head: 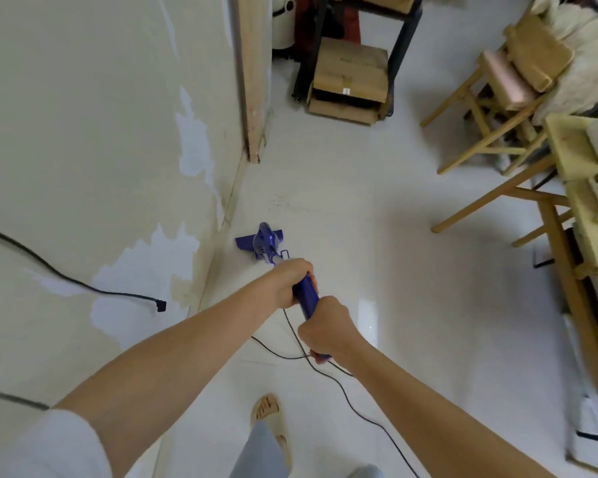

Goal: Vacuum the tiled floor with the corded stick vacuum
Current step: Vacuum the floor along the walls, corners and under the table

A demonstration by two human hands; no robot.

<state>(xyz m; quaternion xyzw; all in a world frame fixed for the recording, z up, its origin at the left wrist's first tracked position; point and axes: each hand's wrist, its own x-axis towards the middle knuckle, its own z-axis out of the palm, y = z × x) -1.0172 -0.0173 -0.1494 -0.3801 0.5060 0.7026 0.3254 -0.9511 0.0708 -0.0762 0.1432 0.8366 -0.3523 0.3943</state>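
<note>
A blue stick vacuum [265, 243] stands on the pale tiled floor [411, 270], its flat head close to the base of the left wall. Its blue handle [306, 300] runs back toward me. My left hand [292, 282] grips the handle higher up the shaft, and my right hand [327, 327] grips the handle's rear end. The thin black cord [359, 408] leaves the handle end and trails over the floor toward the bottom of the view, past my sandalled foot [270, 414].
A peeling wall [101, 150] with a loose black cable and plug [160, 306] runs along the left. A wooden door frame [252, 98] stands ahead, cardboard boxes [349, 81] under a black rack beyond it. Wooden stools [491, 108] and a table [573, 208] crowd the right.
</note>
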